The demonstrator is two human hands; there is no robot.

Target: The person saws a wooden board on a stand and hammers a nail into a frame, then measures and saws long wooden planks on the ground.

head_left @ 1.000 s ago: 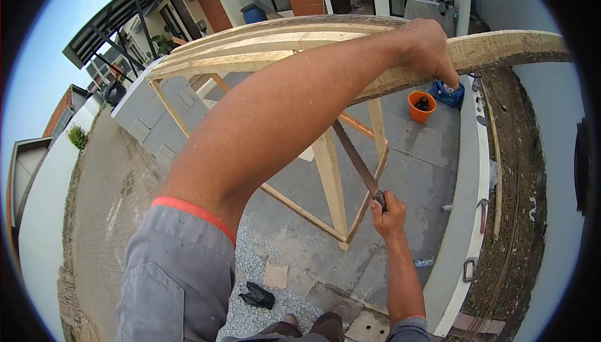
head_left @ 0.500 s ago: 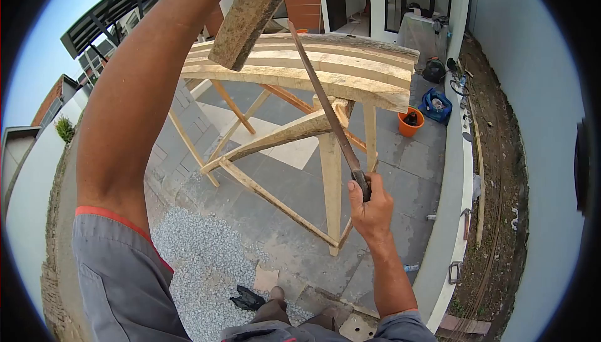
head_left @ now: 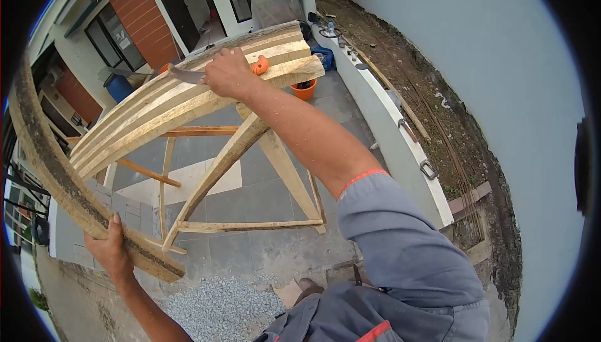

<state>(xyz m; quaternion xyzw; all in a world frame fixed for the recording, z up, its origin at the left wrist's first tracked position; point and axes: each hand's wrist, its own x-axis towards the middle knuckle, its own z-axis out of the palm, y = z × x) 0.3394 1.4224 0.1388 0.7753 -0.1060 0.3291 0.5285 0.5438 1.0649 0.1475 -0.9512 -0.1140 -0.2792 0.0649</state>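
Note:
My left hand (head_left: 111,251), at lower left, is closed around a long curved timber (head_left: 62,176) with a dark bark edge. The thumb lies over its upper face near the lower end, and the piece arcs up along the left side. My right hand (head_left: 228,74) reaches across and is closed over a bladed tool (head_left: 186,75) on the stacked curved beams (head_left: 213,96). Its brownish blade juts out left of the fingers, and an orange end (head_left: 260,65) shows on the other side. The hand hides the middle of the tool.
A wooden trestle (head_left: 213,182) with slanted legs carries the beams. Gravel (head_left: 225,304) lies near my feet. An orange bucket (head_left: 304,90) and a blue bag (head_left: 324,57) stand behind the beams' right end. A low white wall (head_left: 388,135) with tools on it runs along the right.
The view has swung right. My left hand has brought the timber down from overhead to the lower left. My right hand, which held a long saw upright, has moved onto the beams.

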